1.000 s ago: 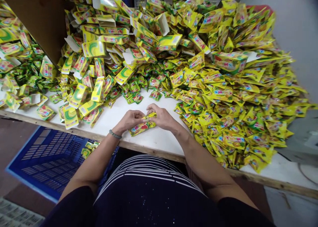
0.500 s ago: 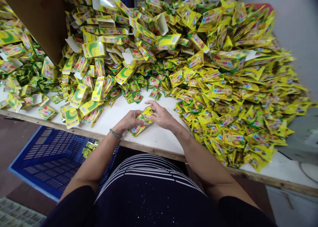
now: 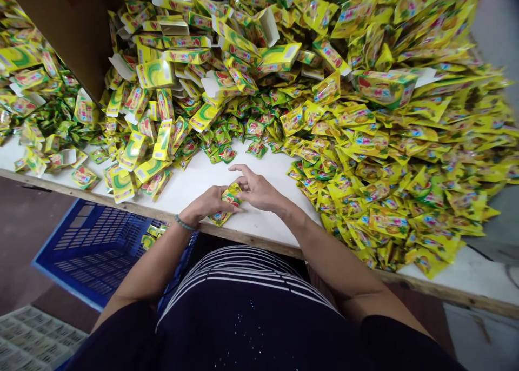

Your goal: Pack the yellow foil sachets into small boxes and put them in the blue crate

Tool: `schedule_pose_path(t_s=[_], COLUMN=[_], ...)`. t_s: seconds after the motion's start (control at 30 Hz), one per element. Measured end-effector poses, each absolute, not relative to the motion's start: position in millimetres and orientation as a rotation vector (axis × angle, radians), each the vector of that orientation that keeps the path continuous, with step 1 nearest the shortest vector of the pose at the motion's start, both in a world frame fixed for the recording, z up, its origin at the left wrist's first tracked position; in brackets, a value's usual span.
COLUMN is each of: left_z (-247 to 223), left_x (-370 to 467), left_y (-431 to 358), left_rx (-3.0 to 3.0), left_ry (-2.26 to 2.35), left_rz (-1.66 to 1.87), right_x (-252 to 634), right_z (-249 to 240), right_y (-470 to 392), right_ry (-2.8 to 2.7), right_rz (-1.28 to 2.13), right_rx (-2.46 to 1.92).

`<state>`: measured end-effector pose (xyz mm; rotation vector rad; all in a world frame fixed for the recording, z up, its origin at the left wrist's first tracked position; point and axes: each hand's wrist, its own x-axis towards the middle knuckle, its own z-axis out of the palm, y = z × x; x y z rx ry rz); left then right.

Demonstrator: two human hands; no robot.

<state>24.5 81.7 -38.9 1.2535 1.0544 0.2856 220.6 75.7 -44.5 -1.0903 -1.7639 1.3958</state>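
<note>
Over the white tabletop, my left hand (image 3: pixel 206 204) is closed round a small yellow-and-green printed box (image 3: pixel 221 217), which is tilted with its lower end towards the table's front edge. At the box's upper end a shiny yellow-and-green packet (image 3: pixel 232 192) shows between my two hands. My right hand (image 3: pixel 261 191) holds this packet with thumb and fingers, its index finger stretched out above. How far the packet sits inside the box is hidden by the fingers.
Printed cartons (image 3: pixel 156 74), some with open flaps, are heaped at the back left. Yellow packets (image 3: pixel 373 187) are piled high on the right, small green packets (image 3: pixel 221 144) in between. A brown cardboard panel (image 3: pixel 68 30) stands left. A blue crate (image 3: pixel 93 252) is below the table edge.
The packet sits lower against the box, and my right hand has shifted slightly down and left with it. My left hand still holds the box. The whole view has shifted a little.
</note>
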Motion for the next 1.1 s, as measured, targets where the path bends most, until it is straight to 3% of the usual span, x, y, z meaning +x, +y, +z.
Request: schedule_pose_path(t_s=[0.4,0.8,1.1], left_z=[-43.4,-29.0,-39.6], left_x=[34.6,-1.7,-1.4], left_y=[65.5,50.4,42.4], left_rx=[1.234,1.159,0.939], left_ry=[1.116,1.068,1.27], left_rz=[0.588,0.588,0.915], right_x=[205.8,184.8,206.4], right_z=[-27.1,-37.8,-56.8], right_y=[63.8,65.2,66.6], right_ry=[-1.892,-2.202,-1.521], right_rz=[1.116,1.032,1.013], right_rx=[-1.183,-1.156,-1.289])
